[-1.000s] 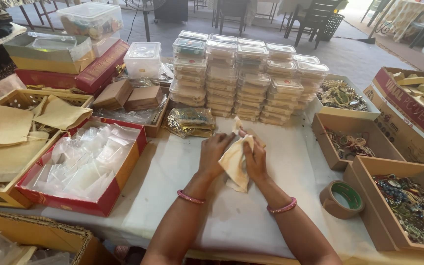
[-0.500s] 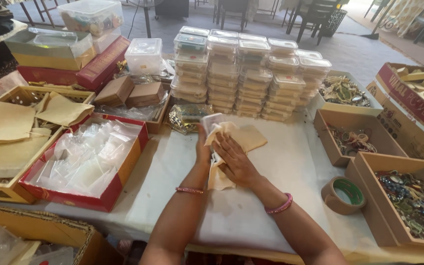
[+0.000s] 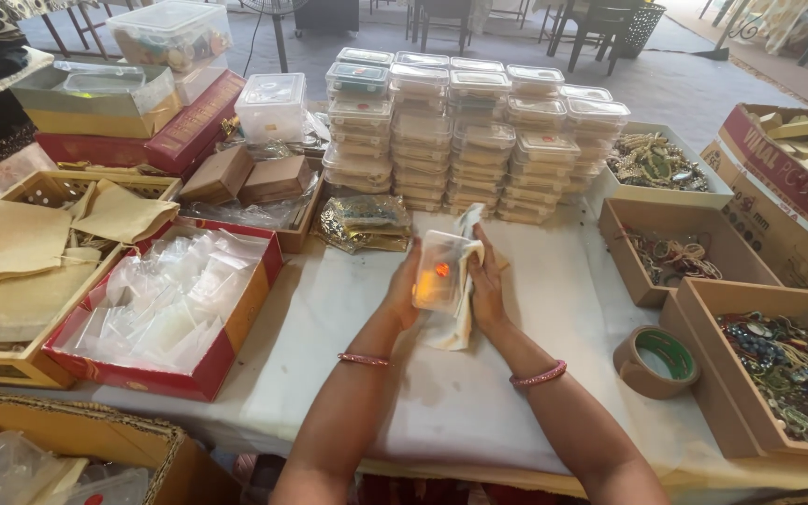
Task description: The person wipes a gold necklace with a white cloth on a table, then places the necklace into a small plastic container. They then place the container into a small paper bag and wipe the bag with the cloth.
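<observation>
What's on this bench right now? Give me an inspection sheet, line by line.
Surface: table under a white cloth, crowded along its edges.
Job's things: small clear plastic box with an orange item inside, held against a cream cloth pouch.
Clutter: stacked clear boxes, red tray of plastic bags, wooden crate of pouches, cardboard boxes of jewellery, tape roll.
Grippers: left hand and right hand both grip box and pouch.
Cables: one cord on the floor.
Surroundings: chairs and fan stand behind.
</observation>
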